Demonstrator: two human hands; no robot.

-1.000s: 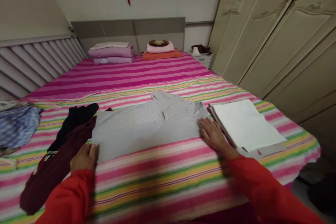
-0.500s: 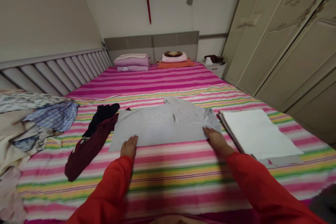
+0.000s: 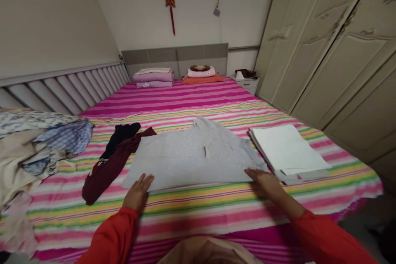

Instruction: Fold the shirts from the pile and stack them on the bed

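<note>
Grey shirt (image 3: 173, 161) is lying flat on striped bed (image 3: 216, 214). Left hand (image 3: 138, 192), right hand (image 3: 263, 180) are resting at near edge, both loosely spread, apparently gripping nothing. Step seemingly smoothing; next move probably calling for pinching edge.

the bed (image 3: 266, 235) has a magenta-striped sheet (image 3: 192, 95) partly under a pink, green and yellow striped cover (image 3: 201, 210). on the cover a grey garment (image 3: 173, 165) lies flat; at its left, a maroon garment (image 3: 107, 175) and a black garment (image 3: 119, 139), then a heap of clothes (image 3: 23, 144); at its right, a white-topped stack (image 3: 287, 148). folded lilac bedding (image 3: 154, 77) and an orange cloth (image 3: 202, 79) rest on the sheet.
</note>
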